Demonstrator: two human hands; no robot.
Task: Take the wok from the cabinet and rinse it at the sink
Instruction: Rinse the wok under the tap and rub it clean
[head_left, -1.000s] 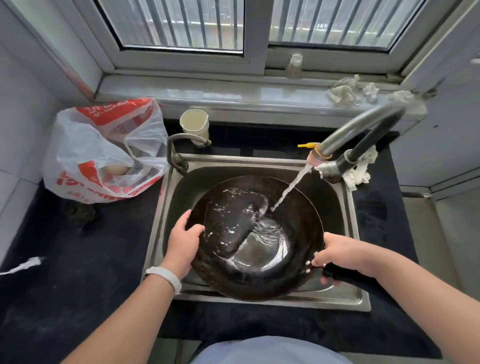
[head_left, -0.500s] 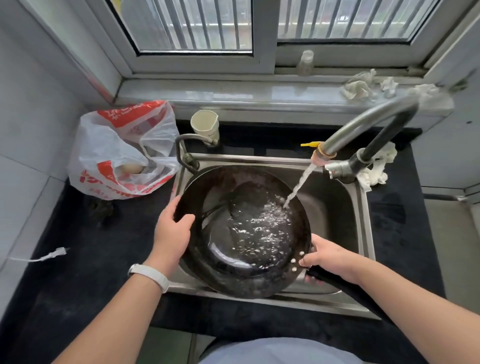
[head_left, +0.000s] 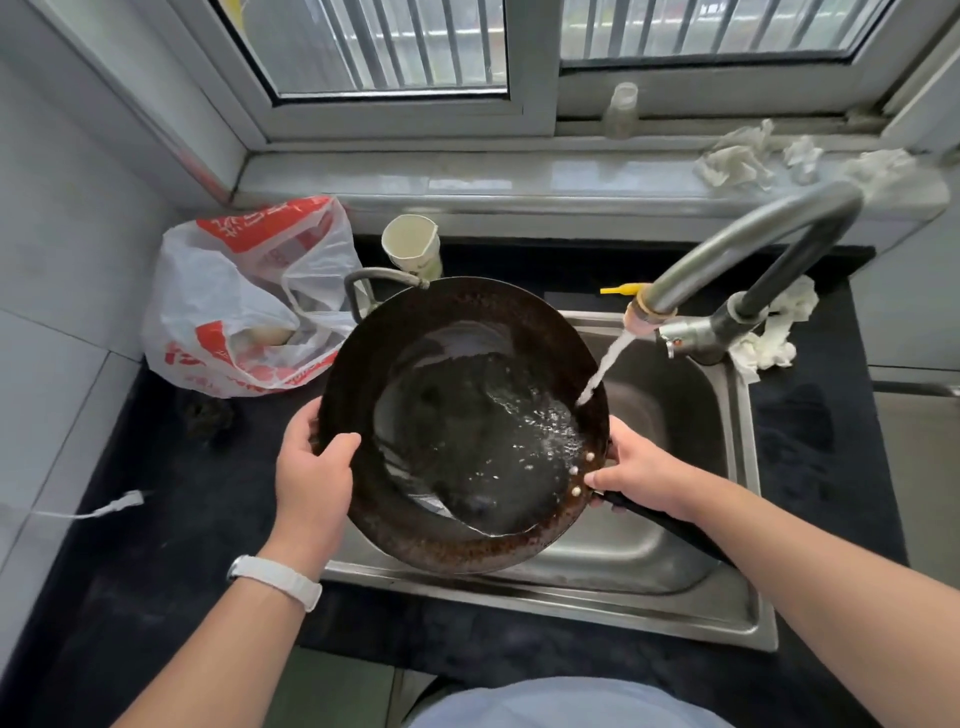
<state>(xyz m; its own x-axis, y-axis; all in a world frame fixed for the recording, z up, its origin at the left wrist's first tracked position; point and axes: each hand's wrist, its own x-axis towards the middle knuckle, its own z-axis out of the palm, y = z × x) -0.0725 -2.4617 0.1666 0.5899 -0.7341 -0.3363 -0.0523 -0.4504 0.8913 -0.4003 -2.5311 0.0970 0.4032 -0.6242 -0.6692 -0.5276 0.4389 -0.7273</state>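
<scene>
Wok (head_left: 467, 415) sits centre frame over the sink (head_left: 675, 525), shifted left versus a second ago. The tap stream (head_left: 602, 369) now hits its right inner wall, not the middle. Left hand (head_left: 311, 478) clamps the left rim, right hand (head_left: 639, 473) wraps the handle. Rinse is mid-swirl; pour-out likely next.

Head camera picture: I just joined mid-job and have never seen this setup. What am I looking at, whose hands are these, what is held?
No robot: a camera worn on a person's head looks down at their two hands. The left hand grips the rim of a round, dark, rust-speckled metal wok; the right hand grips its black handle. The wok is over the stainless steel sink, and water from the curved grey tap runs into it. On the black counter sit a white-and-red plastic bag and a pale paper cup.
</scene>
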